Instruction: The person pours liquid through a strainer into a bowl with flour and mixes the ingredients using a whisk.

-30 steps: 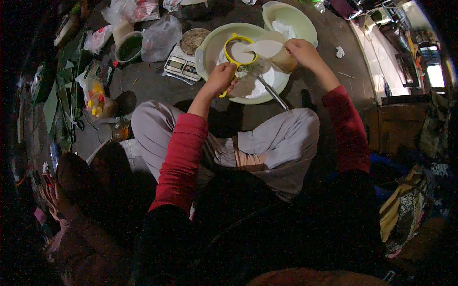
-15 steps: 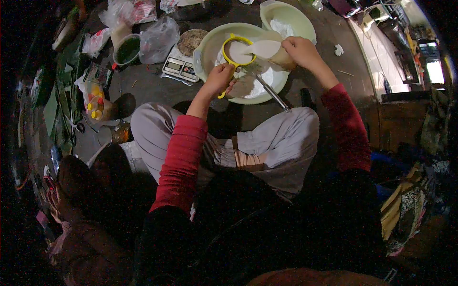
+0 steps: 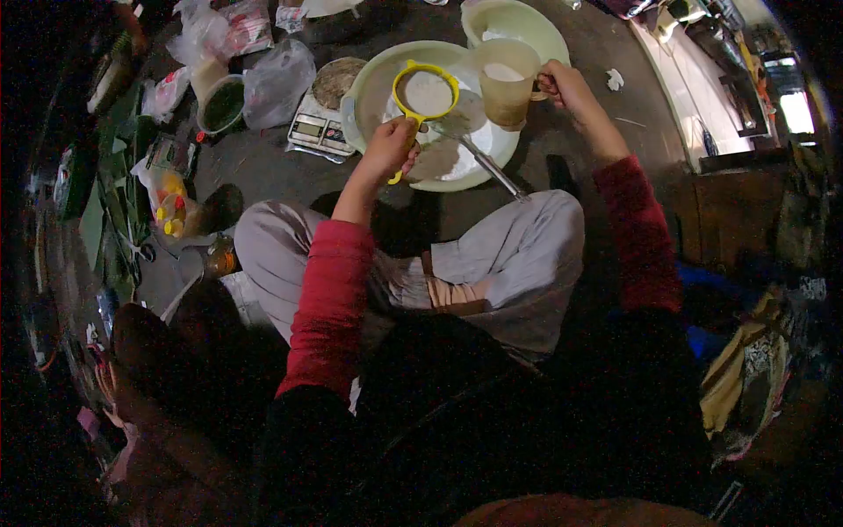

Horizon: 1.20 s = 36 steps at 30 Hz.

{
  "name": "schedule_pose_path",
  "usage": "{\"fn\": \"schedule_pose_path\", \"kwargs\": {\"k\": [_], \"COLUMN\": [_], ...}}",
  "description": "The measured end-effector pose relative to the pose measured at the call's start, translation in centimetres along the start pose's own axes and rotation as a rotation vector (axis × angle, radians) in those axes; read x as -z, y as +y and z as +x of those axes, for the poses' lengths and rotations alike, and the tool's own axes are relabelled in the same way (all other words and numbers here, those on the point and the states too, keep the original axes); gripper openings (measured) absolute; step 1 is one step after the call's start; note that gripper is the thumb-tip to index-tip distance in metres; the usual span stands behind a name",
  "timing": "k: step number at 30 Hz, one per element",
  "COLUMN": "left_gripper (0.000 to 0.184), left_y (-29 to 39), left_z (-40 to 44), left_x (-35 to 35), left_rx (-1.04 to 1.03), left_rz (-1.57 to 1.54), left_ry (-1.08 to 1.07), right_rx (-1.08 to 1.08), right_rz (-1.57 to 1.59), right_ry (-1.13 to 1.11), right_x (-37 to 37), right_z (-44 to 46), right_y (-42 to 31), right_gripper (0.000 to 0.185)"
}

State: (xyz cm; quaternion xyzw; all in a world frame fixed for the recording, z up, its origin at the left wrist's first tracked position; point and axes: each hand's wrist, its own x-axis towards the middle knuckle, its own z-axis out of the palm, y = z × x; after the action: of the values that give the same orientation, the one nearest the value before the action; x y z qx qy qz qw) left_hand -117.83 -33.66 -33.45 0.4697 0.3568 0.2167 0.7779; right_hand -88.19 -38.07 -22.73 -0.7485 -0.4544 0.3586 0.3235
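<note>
My left hand is closed round the handle of a yellow-rimmed strainer, which holds white liquid or powder over a large pale green bowl. In my right hand is the handle of a translucent measuring jug, upright above the bowl's right side, with something whitish inside. A metal-handled whisk leans from the bowl toward my knee; its far end is hard to make out. Behind the jug stands a second pale green bowl.
Left of the large bowl are a digital scale, a round brownish lid or plate, a clear plastic bag and a tub of dark green stuff. Long green leaves lie farther left. Another person's leg is at lower left.
The jug was tilted, pouring white stuff into the strainer; now it is upright and no stream shows. The view has shifted slightly, and both hands keep their holds.
</note>
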Motion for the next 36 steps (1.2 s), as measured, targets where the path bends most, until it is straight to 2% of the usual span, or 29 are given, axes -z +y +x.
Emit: {"fn": "schedule_pose_path", "kwargs": {"k": [1,3,4,6,10,12,13,15,17,20,23,27,28,29,30,31,33,34,35,36], "left_gripper": [0.032,0.032,0.032,0.032,0.033,0.034,0.034,0.034,0.034,0.035,0.036,0.038,0.038,0.037,0.037,0.037,0.035,0.035,0.034,0.033], "left_y": [-0.1,0.1,0.3,0.7,1.5,1.5,1.6,1.8,1.8,2.0,2.4,2.7,2.6,2.6,2.6,2.7,2.6,2.3,1.8,1.6], "left_z": [0.1,0.1,-0.1,-0.6,-1.4,-1.2,-1.3,-1.6,-1.6,-1.8,-2.0,-2.3,-2.3,-2.2,-2.0,-2.0,-2.4,-2.2,-1.6,-1.4], "left_x": [0.0,0.0,0.0,-0.2,0.0,0.7,0.7,0.7,1.1,1.7,2.1,2.1,2.1,2.2,2.3,2.3,2.0,2.3,2.7,3.0], "left_rx": [-0.01,-0.018,-0.014,-0.018,-0.027,-0.026,-0.026,-0.062,-0.073,-0.079,-0.067,-0.07,-0.07,-0.063,-0.056,-0.057,-0.074,-0.071,-0.069,-0.067], "left_rz": [-0.025,-0.048,-0.017,0.03,0.018,0.047,0.049,0.072,0.083,0.119,0.152,0.192,0.189,0.18,0.168,0.164,0.144,0.146,0.123,0.101], "left_ry": [-0.008,-0.022,-0.014,0.028,0.059,0.021,0.023,0.107,0.116,0.127,0.131,0.144,0.142,0.157,0.175,0.178,0.231,0.228,0.218,0.209], "right_rx": [-0.004,-0.041,-0.043,-0.051,-0.076,-0.071,-0.071,-0.136,-0.083,-0.13,-0.252,-0.243,0.035,0.326,0.332,0.331,0.386,0.265,0.184,0.211], "right_rz": [0.0,0.417,0.419,0.696,0.733,0.573,0.575,0.592,0.691,0.906,0.889,0.843,0.077,-0.743,-0.744,-0.581,-0.465,-0.542,-0.682,-0.819], "right_ry": [0.006,0.047,0.052,0.19,0.312,0.522,0.52,0.658,0.612,0.617,0.67,0.631,1.054,1.355,1.354,0.97,0.459,0.245,0.072,-0.006], "right_x": [0.2,0.6,0.8,1.1,2.7,2.3,1.7,0.0,-1.5,-3.3,-4.5,-3.3,-2.9,-2.6,-2.7,-3.4,-8.3,-10.8,-12.8,-13.9], "right_z": [-0.6,-2.3,-3.1,-4.3,-5.0,-4.8,-4.6,-4.2,-3.5,-2.0,-2.0,-0.8,0.1,0.9,0.3,-1.4,-3.9,-4.4,-4.6,-4.8], "right_y": [0.4,1.2,1.3,1.3,5.1,8.0,8.7,10.6,14.5,17.5,17.0,19.1,20.3,21.3,18.7,13.2,7.1,5.4,4.2,3.4], "right_gripper": [0.034,0.029,0.029,0.026,0.025,0.025,0.025,0.025,0.024,0.022,0.022,0.019,0.017,0.019,0.019,0.029,0.042,0.044,0.038,0.025]}}
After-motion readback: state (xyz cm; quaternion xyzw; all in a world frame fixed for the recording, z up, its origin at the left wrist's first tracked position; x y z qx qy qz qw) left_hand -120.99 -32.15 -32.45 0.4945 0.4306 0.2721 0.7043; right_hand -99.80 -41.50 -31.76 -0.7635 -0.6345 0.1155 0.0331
